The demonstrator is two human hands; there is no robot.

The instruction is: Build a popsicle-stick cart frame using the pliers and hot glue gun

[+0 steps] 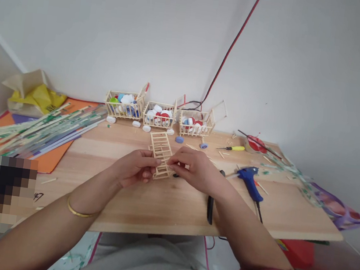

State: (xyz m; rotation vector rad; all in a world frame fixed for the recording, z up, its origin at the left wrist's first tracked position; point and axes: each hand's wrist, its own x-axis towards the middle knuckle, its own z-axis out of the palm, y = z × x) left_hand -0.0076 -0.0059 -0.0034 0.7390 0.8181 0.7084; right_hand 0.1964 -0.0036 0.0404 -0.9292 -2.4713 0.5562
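A small ladder-like frame of wooden sticks (162, 150) lies on the wooden table (164, 204), its near end between both hands. My left hand (135, 169) pinches the frame's near left side with its fingers curled. My right hand (195, 168) is closed on the near right side, fingertips meeting the left hand's at the frame. A gold bangle sits on my left wrist.
Three stick-built carts (159, 113) filled with coloured bottle caps line the wall. A pile of long sticks (41, 128) lies at left on orange paper. A blue glue gun (250, 179), a yellow-handled tool (234, 148), a tape roll (255, 144) and black pliers (211, 203) are at right.
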